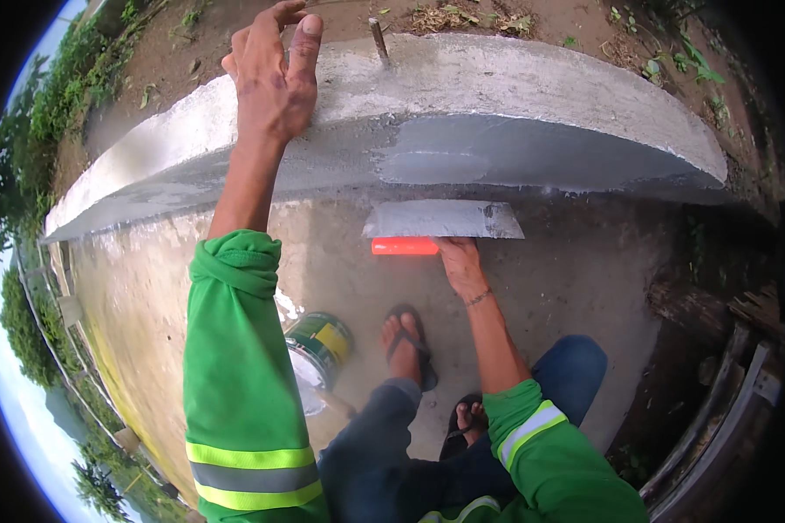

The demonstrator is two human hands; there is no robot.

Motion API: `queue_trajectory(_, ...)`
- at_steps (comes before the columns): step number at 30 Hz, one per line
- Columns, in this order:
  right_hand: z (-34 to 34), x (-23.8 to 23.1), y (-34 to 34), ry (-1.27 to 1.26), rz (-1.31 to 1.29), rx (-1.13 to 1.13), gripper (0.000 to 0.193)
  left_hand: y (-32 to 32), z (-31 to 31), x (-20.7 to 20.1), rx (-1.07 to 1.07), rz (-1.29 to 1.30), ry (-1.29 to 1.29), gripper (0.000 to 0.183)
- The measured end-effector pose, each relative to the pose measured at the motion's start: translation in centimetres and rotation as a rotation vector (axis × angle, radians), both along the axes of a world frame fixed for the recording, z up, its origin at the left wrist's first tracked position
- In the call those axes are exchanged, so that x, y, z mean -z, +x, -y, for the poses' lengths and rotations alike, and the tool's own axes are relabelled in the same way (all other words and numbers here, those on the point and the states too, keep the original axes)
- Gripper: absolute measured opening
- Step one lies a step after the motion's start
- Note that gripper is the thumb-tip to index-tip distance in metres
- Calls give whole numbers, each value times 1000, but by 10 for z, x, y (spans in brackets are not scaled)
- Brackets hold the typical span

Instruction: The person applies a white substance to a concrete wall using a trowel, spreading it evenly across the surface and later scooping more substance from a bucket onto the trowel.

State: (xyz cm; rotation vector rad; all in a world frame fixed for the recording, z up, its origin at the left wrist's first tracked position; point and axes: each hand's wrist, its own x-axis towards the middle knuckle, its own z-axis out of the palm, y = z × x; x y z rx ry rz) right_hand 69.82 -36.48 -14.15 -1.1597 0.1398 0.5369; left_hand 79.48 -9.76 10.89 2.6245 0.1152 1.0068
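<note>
My right hand [459, 261] grips a wide plastering trowel by its orange-red handle [403, 247]. The grey metal blade [445, 218] is held just off the near face of a low wall [323, 161], below a darker, wet-looking smoothed patch [440, 152]. My left hand [275, 83] is over the wall's pale, rough top [497, 74], its fingers loosely bent and the thumb apart, with nothing in it. Whether its palm presses on the wall is hidden.
A green and yellow can [320, 344] with whitish material stands on the concrete floor [340, 261] left of my sandalled feet. A short rod [378, 40] rises behind the wall. Timbers [706, 418] lie at the right, and a fence [70, 318] runs along the left.
</note>
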Motion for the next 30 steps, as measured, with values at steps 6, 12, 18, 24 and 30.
queue_trajectory(6,-15,59,30,166,-133,-63,16,1,3,-1,29,-7,-17,52)
queue_trajectory(12,-13,77,53,173,-103,-125,16,-2,16,-8,-3,-83,-82,47)
queue_trajectory(18,-30,51,65,159,-53,-201,25,-7,7,-11,-31,-40,-59,46)
queue_trajectory(24,-30,18,62,231,0,-199,29,-6,5,-9,-21,-40,-95,46)
queue_trajectory(30,-30,-61,67,142,68,-190,29,-1,-1,0,-12,-8,-85,53)
